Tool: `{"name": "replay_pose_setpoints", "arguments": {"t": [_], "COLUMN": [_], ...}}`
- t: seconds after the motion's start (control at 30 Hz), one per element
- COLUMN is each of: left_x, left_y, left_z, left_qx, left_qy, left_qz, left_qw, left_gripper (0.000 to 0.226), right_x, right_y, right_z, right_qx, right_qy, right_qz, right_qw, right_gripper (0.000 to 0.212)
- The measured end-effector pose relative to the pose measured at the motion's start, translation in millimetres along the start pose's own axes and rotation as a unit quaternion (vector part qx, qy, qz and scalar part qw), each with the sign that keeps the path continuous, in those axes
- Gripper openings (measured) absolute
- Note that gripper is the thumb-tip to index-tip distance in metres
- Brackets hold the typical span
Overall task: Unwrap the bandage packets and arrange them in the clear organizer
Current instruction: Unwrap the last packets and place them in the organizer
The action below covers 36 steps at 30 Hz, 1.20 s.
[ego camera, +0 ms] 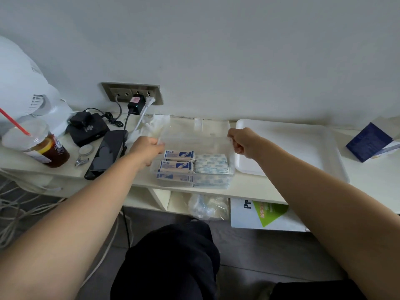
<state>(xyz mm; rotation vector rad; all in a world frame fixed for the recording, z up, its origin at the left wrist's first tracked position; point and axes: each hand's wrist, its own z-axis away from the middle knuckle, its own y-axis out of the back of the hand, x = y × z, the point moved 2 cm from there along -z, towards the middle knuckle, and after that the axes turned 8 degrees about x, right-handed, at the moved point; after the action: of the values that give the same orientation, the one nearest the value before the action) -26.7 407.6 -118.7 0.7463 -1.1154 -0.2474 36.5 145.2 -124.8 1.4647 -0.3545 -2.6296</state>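
Gripping the clear organizer (195,135) by its two side walls, left hand (149,148) on the left rim and right hand (242,141) on the right rim, each grip curled narrow around the plastic edge. Placed at the middle of the pale bench (372,174), reaching from close to the far wall almost to the near edge; resting or slightly lifted, cannot tell. Holding in its near left part three white-and-blue bandage packets (177,166), laid flat one behind another, and just to their right, touching them, a stack of blue-patterned strips (211,164). Lying just beyond the organizer's far left corner, a heap of crumpled clear wrappers (157,124). Resting just beside the organizer on the right, a white tray (303,146), and farther right a dark blue box (369,141), tilted. Crowding the left of the bench: a black phone (106,155) face up, a black box (86,129) with a coiled cable on it, and a plastic cup (36,146) of dark drink with a red straw. Set into the far wall above these, a metal socket panel (132,93) with plugs in it. Tucked on the shelf below the bench, a clear bag (207,205) and a white carton (266,213) with a green patch.
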Motion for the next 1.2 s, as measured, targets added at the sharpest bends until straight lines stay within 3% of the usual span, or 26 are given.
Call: {"name": "replay_pose_setpoints", "arguments": {"t": [0.1,0.2,0.37,0.47,0.63,0.8,0.93,1.07,1.2], "left_x": [-2,0,4,6,3,2,2,4,3], "left_y": [0,4,14,18,19,18,8,-4,-10], "left_z": [0,3,19,36,54,75,87,84,75], "left_qx": [-0.006,-0.001,0.018,0.029,-0.003,-0.091,-0.154,-0.104,-0.061], "left_qy": [0.016,0.043,0.133,0.152,0.132,0.167,0.187,0.173,0.163], "left_qz": [0.044,0.103,0.237,0.266,0.175,0.080,0.090,0.172,0.195], "left_qw": [0.999,0.994,0.962,0.952,0.976,0.978,0.966,0.964,0.965], "left_gripper": [0.033,0.029,0.057,0.074,0.070,0.086,0.064,0.041,0.043], "right_x": [-6,-7,4,13,25,35,40,41,38], "right_y": [1,10,23,30,35,31,27,23,19], "right_z": [1,7,27,42,59,84,99,99,95], "right_qx": [-0.002,-0.007,-0.055,-0.065,-0.046,-0.127,-0.153,-0.156,-0.121], "right_qy": [0.058,0.148,0.208,0.207,0.179,0.043,-0.012,-0.013,0.027], "right_qz": [-0.058,-0.085,-0.112,-0.131,-0.068,0.028,0.099,0.099,0.110], "right_qw": [0.997,0.985,0.970,0.967,0.980,0.991,0.983,0.983,0.986], "right_gripper": [0.014,0.043,0.049,0.047,0.028,0.070,0.082,0.084,0.076]}}
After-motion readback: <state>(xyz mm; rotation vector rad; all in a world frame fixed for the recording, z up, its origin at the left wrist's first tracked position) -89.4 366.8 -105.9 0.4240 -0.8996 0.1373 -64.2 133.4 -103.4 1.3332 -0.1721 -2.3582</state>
